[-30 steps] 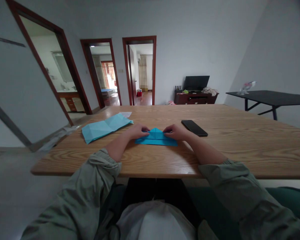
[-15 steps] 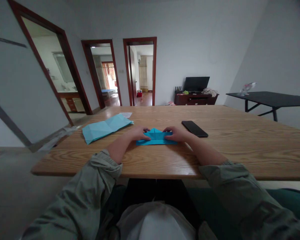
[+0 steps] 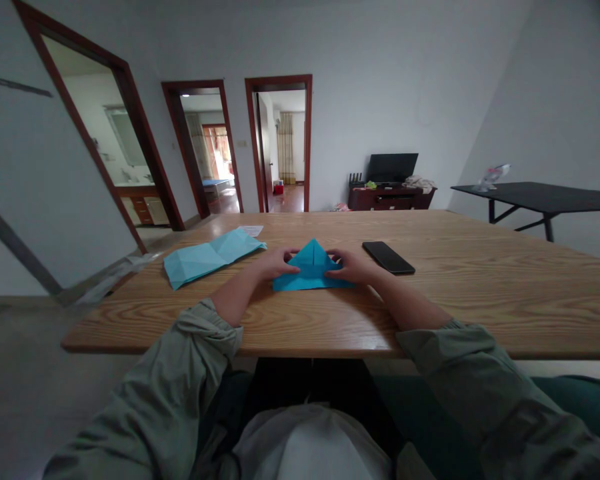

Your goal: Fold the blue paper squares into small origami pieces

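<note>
A bright blue sheet of folded paper (image 3: 313, 272) is at the near middle of the table, with a pointed peak on its far side and a straight lower edge toward me. A short crease line runs down from the peak. My left hand (image 3: 279, 263) grips its left slope, thumb on the near face and fingers behind. On the right slope, my right hand (image 3: 347, 267) pinches the paper in the same way. The fingers behind the paper are partly hidden.
To the left lies a creased pale blue paper (image 3: 213, 259), with a small white paper (image 3: 251, 231) just beyond it. A black phone (image 3: 389, 257) rests right of my hands on the wooden table (image 3: 480, 287). A black side table (image 3: 540, 195) stands at the far right.
The middle of the blue paper has risen from a low, flat fold into a taller peak. Both hands still hold its sides and have barely shifted.
</note>
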`<state>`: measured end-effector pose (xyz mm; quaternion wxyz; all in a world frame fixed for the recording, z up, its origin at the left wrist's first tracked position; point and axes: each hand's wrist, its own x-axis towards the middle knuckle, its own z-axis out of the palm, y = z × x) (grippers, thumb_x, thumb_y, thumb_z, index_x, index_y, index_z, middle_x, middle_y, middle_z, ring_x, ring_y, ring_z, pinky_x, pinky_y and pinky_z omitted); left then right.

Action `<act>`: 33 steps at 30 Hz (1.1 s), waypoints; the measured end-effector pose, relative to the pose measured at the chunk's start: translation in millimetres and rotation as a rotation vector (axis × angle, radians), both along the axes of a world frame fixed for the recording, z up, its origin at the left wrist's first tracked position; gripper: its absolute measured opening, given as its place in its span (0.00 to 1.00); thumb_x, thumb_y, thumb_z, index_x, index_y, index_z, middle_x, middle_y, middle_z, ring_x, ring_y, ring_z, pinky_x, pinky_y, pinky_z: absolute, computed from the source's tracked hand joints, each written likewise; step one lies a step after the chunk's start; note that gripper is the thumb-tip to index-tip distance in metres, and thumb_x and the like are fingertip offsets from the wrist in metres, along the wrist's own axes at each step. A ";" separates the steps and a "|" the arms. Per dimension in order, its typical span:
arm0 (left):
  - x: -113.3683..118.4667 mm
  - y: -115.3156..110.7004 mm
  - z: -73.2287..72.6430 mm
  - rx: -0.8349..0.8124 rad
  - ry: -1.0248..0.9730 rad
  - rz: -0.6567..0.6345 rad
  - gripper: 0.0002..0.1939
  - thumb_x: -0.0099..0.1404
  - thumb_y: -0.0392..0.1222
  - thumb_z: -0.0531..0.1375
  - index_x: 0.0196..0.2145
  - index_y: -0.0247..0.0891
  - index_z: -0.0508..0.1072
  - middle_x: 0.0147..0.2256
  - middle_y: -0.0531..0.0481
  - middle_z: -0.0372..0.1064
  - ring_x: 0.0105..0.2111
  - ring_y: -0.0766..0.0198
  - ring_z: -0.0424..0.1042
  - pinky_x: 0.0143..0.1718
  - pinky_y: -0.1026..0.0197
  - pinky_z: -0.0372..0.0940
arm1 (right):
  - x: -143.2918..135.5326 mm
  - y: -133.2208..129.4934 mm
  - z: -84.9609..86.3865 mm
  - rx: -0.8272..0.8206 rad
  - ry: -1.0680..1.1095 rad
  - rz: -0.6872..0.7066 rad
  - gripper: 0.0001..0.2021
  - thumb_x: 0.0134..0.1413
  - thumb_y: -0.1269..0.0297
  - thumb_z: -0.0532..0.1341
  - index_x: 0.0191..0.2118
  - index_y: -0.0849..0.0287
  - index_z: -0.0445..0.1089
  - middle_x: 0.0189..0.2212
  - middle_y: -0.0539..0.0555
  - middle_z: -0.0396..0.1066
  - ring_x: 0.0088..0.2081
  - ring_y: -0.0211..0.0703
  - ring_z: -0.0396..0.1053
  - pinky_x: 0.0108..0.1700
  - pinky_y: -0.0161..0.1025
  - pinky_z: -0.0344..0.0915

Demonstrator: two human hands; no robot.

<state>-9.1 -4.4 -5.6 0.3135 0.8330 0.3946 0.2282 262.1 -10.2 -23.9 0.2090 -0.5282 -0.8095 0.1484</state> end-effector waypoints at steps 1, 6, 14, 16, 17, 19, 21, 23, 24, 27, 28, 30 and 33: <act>0.6 -1.1 1.2 0.022 -0.010 -0.029 0.29 0.53 0.46 0.64 0.52 0.34 0.69 0.38 0.49 0.72 0.35 0.61 0.70 0.32 0.64 0.64 | -1.7 -2.3 1.2 0.021 0.036 0.009 0.36 0.43 0.52 0.67 0.59 0.56 0.60 0.48 0.58 0.70 0.42 0.46 0.70 0.40 0.36 0.66; 2.9 -5.2 6.7 0.261 0.054 0.069 0.15 0.56 0.45 0.60 0.38 0.33 0.76 0.32 0.50 0.73 0.32 0.62 0.69 0.33 0.64 0.63 | -11.7 -15.8 14.4 0.186 0.057 0.083 0.17 0.51 0.60 0.61 0.47 0.58 0.71 0.37 0.53 0.75 0.35 0.42 0.70 0.37 0.34 0.63; 4.9 -7.2 11.8 0.750 0.067 0.178 0.10 0.55 0.33 0.59 0.35 0.38 0.76 0.38 0.48 0.73 0.42 0.59 0.69 0.49 0.58 0.61 | -20.4 -23.2 28.3 0.685 -0.114 0.098 0.12 0.51 0.70 0.58 0.42 0.57 0.74 0.41 0.56 0.74 0.45 0.48 0.66 0.51 0.43 0.58; 3.1 -2.9 6.3 0.685 0.186 0.146 0.12 0.55 0.34 0.59 0.38 0.40 0.76 0.39 0.49 0.74 0.43 0.60 0.69 0.49 0.59 0.61 | -19.0 -20.7 24.2 0.605 -0.231 0.134 0.13 0.51 0.71 0.58 0.43 0.56 0.74 0.40 0.55 0.74 0.45 0.48 0.67 0.50 0.42 0.58; 1.4 0.0 2.9 0.635 0.255 0.125 0.14 0.56 0.34 0.58 0.40 0.41 0.77 0.40 0.50 0.74 0.42 0.60 0.70 0.48 0.60 0.62 | -17.4 -18.6 21.1 0.533 -0.285 0.151 0.14 0.50 0.71 0.58 0.43 0.56 0.74 0.40 0.55 0.75 0.44 0.47 0.67 0.49 0.41 0.59; -3.8 6.4 -3.4 0.530 0.377 0.101 0.17 0.57 0.34 0.57 0.43 0.43 0.77 0.41 0.50 0.75 0.41 0.61 0.71 0.45 0.63 0.63 | -12.1 -13.0 14.1 0.374 -0.351 0.155 0.16 0.48 0.71 0.58 0.44 0.54 0.74 0.39 0.54 0.75 0.41 0.45 0.69 0.45 0.38 0.61; -10.6 13.0 -7.8 0.452 0.447 0.118 0.19 0.57 0.34 0.56 0.45 0.44 0.76 0.41 0.50 0.75 0.39 0.62 0.72 0.43 0.65 0.63 | -5.1 -6.9 8.0 0.264 -0.340 0.103 0.19 0.47 0.71 0.59 0.46 0.53 0.73 0.40 0.52 0.75 0.40 0.44 0.70 0.42 0.36 0.62; -17.1 18.0 -9.5 0.402 0.481 0.151 0.20 0.57 0.35 0.56 0.46 0.44 0.76 0.40 0.50 0.75 0.37 0.63 0.73 0.40 0.66 0.64 | 2.1 -1.9 4.2 0.211 -0.310 0.080 0.19 0.46 0.71 0.58 0.46 0.52 0.73 0.39 0.51 0.75 0.39 0.43 0.71 0.41 0.34 0.63; -19.6 19.7 -9.5 0.384 0.490 0.159 0.19 0.57 0.35 0.56 0.46 0.44 0.76 0.40 0.50 0.76 0.36 0.63 0.73 0.40 0.67 0.64 | 5.2 0.0 3.3 0.194 -0.296 0.082 0.19 0.46 0.71 0.58 0.46 0.52 0.73 0.40 0.51 0.75 0.39 0.43 0.71 0.41 0.34 0.63; -23.5 21.3 -8.5 0.341 0.491 0.154 0.19 0.56 0.36 0.57 0.46 0.44 0.76 0.41 0.51 0.76 0.38 0.63 0.73 0.42 0.68 0.63 | 11.0 3.0 2.6 0.150 -0.281 0.090 0.20 0.46 0.71 0.58 0.46 0.52 0.74 0.41 0.51 0.75 0.39 0.42 0.71 0.41 0.33 0.63; -23.8 21.3 -8.4 0.324 0.486 0.157 0.19 0.56 0.36 0.58 0.45 0.44 0.77 0.41 0.52 0.76 0.38 0.63 0.72 0.43 0.68 0.63 | 11.9 3.6 2.5 0.134 -0.281 0.086 0.20 0.45 0.71 0.58 0.46 0.51 0.74 0.41 0.51 0.75 0.39 0.42 0.71 0.42 0.33 0.63; -23.9 21.7 -9.0 0.298 0.466 0.167 0.17 0.56 0.36 0.58 0.43 0.43 0.77 0.40 0.52 0.76 0.38 0.63 0.72 0.43 0.68 0.63 | 12.9 4.5 2.1 0.106 -0.276 0.072 0.19 0.45 0.71 0.59 0.45 0.50 0.74 0.40 0.50 0.75 0.38 0.42 0.71 0.41 0.33 0.63; -24.3 24.1 -11.9 0.320 0.421 0.156 0.16 0.57 0.37 0.58 0.42 0.43 0.78 0.39 0.50 0.76 0.37 0.62 0.72 0.42 0.66 0.63 | 13.9 5.4 1.2 0.098 -0.240 0.048 0.17 0.46 0.71 0.58 0.43 0.50 0.75 0.39 0.50 0.76 0.37 0.42 0.71 0.41 0.34 0.63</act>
